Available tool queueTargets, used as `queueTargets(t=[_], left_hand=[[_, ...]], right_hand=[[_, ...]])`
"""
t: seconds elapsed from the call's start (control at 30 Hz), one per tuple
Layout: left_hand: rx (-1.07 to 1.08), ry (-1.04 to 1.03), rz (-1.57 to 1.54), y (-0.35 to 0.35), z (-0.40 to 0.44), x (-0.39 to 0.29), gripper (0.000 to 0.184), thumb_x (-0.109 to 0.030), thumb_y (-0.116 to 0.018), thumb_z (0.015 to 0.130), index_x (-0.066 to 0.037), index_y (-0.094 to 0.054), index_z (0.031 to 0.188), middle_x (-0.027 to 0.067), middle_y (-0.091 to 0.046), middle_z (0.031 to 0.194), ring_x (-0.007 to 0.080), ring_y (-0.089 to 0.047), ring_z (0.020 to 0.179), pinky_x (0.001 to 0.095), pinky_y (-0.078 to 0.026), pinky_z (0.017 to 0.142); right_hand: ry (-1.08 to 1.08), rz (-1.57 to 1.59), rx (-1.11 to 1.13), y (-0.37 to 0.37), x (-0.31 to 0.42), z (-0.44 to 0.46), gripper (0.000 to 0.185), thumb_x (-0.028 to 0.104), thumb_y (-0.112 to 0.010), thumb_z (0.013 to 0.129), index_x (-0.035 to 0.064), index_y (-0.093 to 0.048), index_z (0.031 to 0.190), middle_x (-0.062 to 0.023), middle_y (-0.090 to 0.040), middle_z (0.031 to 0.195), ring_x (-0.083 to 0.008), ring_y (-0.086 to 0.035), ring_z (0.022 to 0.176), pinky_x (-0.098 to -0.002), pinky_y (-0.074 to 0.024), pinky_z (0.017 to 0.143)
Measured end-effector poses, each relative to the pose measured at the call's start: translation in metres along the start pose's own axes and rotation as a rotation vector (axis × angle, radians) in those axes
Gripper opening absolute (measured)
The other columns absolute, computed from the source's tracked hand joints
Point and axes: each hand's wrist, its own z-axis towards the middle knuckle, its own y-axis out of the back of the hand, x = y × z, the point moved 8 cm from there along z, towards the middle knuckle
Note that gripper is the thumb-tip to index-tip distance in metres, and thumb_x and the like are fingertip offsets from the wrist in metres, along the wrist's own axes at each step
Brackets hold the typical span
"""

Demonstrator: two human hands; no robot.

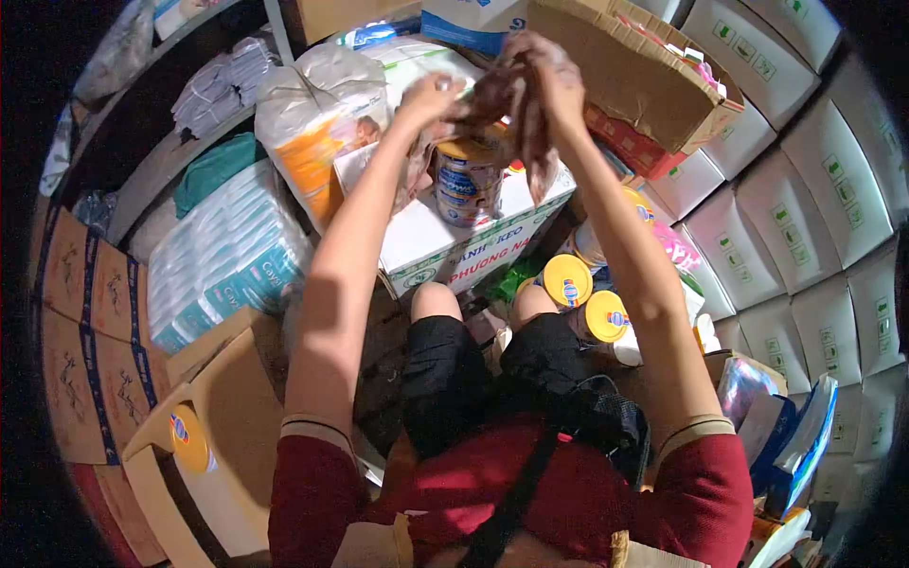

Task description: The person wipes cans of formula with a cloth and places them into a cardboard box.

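Note:
A blue milk-powder can with a yellow lid stands upright on a white carton in front of my knees. Above and around it hangs a crumpled brownish rag, which partly covers the lid. My right hand is closed on the rag above the can's right side. On the left, my left hand has curled fingers at the rag's other side, just above the lid. Motion blurs both hands and the cloth a little.
Yellow-lidded cans stand right of my knees. An open carton at lower left holds another can. Diaper packs and tissue packs lie left. White boxes are stacked right; an open cardboard box sits behind.

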Motion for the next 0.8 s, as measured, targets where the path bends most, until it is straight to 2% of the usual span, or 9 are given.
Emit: queueTargets(t=[0.1,0.17,0.3,0.37,0.43,0.53,0.63,0.7,0.8], left_hand=[[-0.064,0.224,0.051,-0.074,0.028,0.100,0.044,-0.035,-0.047,0.081,-0.004,-0.054,0.112,0.0280,-0.052,0.110,0.0390,-0.048,0.106,0.0421,-0.038,0.091],[-0.116,-0.033,-0.053,-0.056,-0.023,0.053,0.047,-0.032,-0.046,0.082,-0.004,-0.045,0.120,0.0306,-0.050,0.110,0.0420,-0.047,0.105,0.0452,-0.035,0.093],[-0.325,0.219,-0.170,-0.065,-0.026,0.098,0.068,-0.034,-0.050,0.079,-0.009,-0.019,0.133,0.0334,-0.028,0.128,0.0474,-0.031,0.116,0.0523,-0.026,0.096],[-0.316,0.354,-0.017,-0.062,-0.032,0.091,0.073,-0.036,-0.053,0.078,-0.010,-0.016,0.134,0.0326,-0.021,0.132,0.0492,-0.023,0.121,0.0579,-0.021,0.097],[-0.399,0.208,0.150,-0.050,-0.042,0.061,0.084,-0.040,-0.058,0.075,-0.010,-0.009,0.136,0.0316,-0.013,0.135,0.0502,-0.011,0.125,0.0633,-0.014,0.096],[-0.389,0.169,0.264,-0.046,-0.042,0.050,0.098,-0.045,-0.064,0.069,-0.008,-0.004,0.137,0.0324,-0.011,0.136,0.0474,-0.010,0.127,0.0597,-0.014,0.099],[-0.277,0.432,-0.055,-0.062,-0.043,0.091,0.109,-0.043,-0.071,0.063,-0.005,-0.001,0.137,0.0320,-0.013,0.136,0.0426,-0.016,0.127,0.0495,-0.017,0.103],[-0.303,0.416,-0.348,-0.061,-0.051,0.083,0.109,-0.035,-0.075,0.061,-0.001,-0.004,0.135,0.0295,-0.025,0.131,0.0344,-0.030,0.120,0.0363,-0.027,0.099],[-0.299,0.522,-0.410,-0.079,-0.045,0.106,0.091,-0.030,-0.074,0.065,0.001,-0.021,0.133,0.0221,-0.047,0.119,0.0264,-0.052,0.102,0.0309,-0.044,0.082]], right_hand=[[-0.133,-0.610,0.360,-0.048,-0.036,-0.044,0.049,0.048,-0.047,0.080,0.0112,-0.051,0.112,-0.0176,-0.055,0.109,-0.0334,-0.054,0.100,-0.0405,-0.0429,0.084],[-0.006,-0.841,0.406,-0.071,-0.109,-0.085,0.055,0.046,-0.041,0.082,0.0149,-0.036,0.128,-0.0151,-0.033,0.134,-0.0423,-0.027,0.122,-0.0552,-0.0191,0.099],[-0.102,-1.083,0.351,-0.075,-0.086,-0.081,0.050,0.039,-0.046,0.079,0.0187,-0.042,0.124,-0.0121,-0.040,0.129,-0.0327,-0.035,0.121,-0.0606,-0.0305,0.090],[-0.256,-0.958,0.410,-0.070,-0.102,-0.069,0.049,0.039,-0.045,0.079,0.0191,-0.041,0.124,-0.0122,-0.035,0.133,-0.0378,-0.032,0.122,-0.0629,-0.0232,0.093],[-0.286,-0.879,0.422,-0.065,-0.129,-0.051,0.050,0.037,-0.045,0.078,0.0127,-0.043,0.122,-0.0189,-0.040,0.128,-0.0392,-0.039,0.117,-0.0446,-0.0349,0.095],[-0.464,-0.828,0.355,-0.048,-0.146,-0.037,0.050,0.037,-0.044,0.078,0.0085,-0.045,0.120,-0.0256,-0.048,0.116,-0.0390,-0.050,0.105,-0.0416,-0.0398,0.091],[-0.491,-0.677,0.461,-0.035,-0.239,-0.019,0.048,0.038,-0.047,0.079,0.0077,-0.048,0.116,-0.0188,-0.057,0.109,-0.0360,-0.056,0.098,-0.0407,-0.0420,0.087],[-0.557,0.020,0.424,-0.042,-0.230,-0.031,0.043,0.036,-0.049,0.080,0.0083,-0.051,0.113,-0.0092,-0.062,0.097,-0.0280,-0.059,0.087,-0.0381,-0.0442,0.082],[-1.189,-0.008,0.191,0.002,-0.249,-0.088,0.045,0.048,-0.043,0.087,0.0085,-0.056,0.105,-0.0084,-0.061,0.085,-0.0226,-0.058,0.072,-0.0383,-0.0487,0.069]])
